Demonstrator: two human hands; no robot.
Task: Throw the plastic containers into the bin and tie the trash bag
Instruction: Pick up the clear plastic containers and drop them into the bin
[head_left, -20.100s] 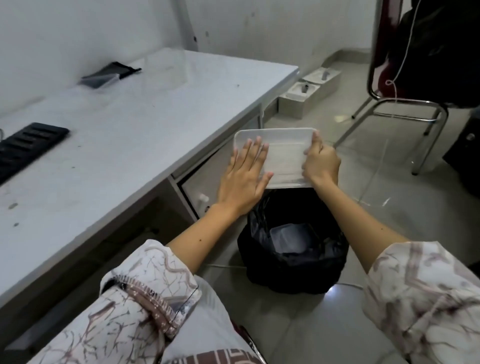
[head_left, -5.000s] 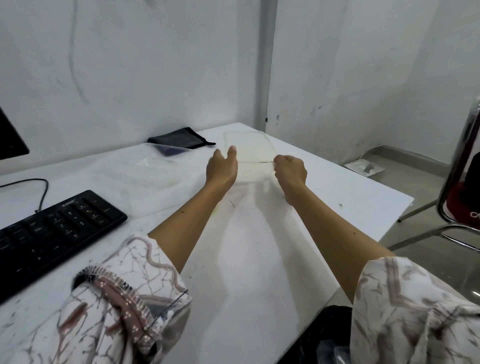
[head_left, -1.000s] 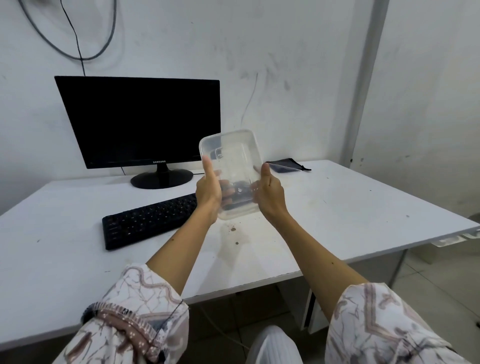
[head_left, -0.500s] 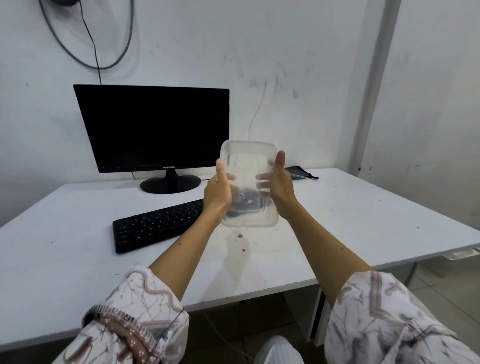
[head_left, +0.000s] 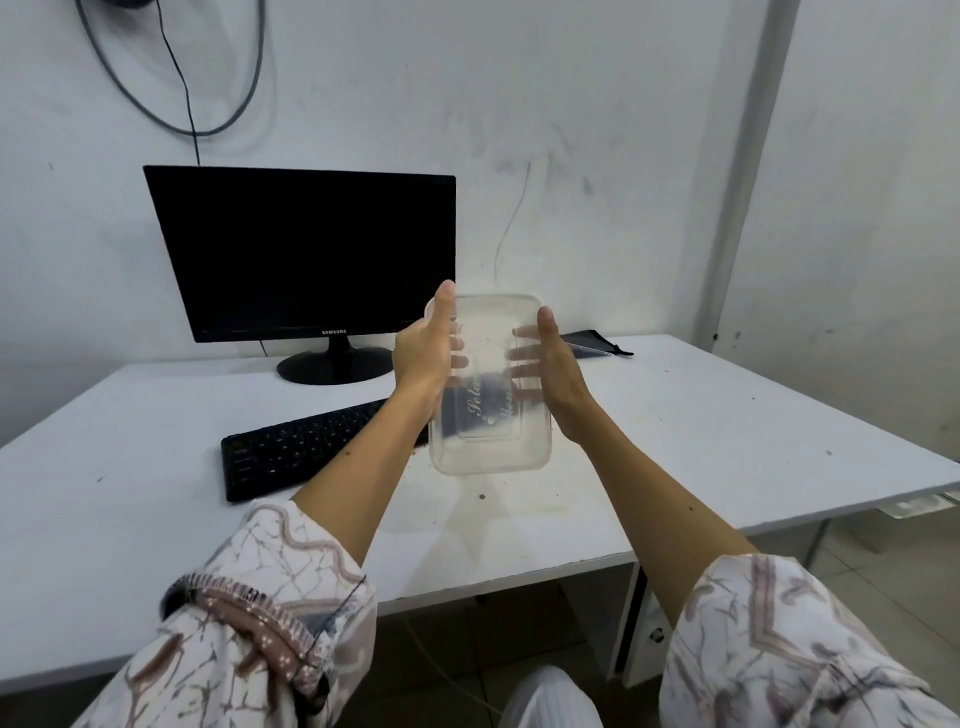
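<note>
Hands hold the task's thing between them: a clear plastic container (head_left: 488, 384) is up in the air above the white desk (head_left: 675, 441), in front of the person. The left hand (head_left: 423, 353) grips its left long side and the right hand (head_left: 553, 364) grips its right long side; each thumb lies on the near face and the fingers wrap behind, where they show through the clear wall. The long axis of the container runs up and down in the view, so it stands almost on end, with the open side turned away or toward the camera; I cannot tell which. Both hands are equally near, as both are already on it. Inside the container I see nothing, only some pale cursive lettering on its bottom panel. The bin and the trash bag are not in view at this moment, so I judge the coming move is to carry the container down and away from the desk to wherever the bin stands, and to drop it there. Behind the hands stand a black Samsung monitor (head_left: 306, 254) and a black keyboard (head_left: 306, 447), and a small dark pouch (head_left: 597, 345) lies further back on the desk.
</note>
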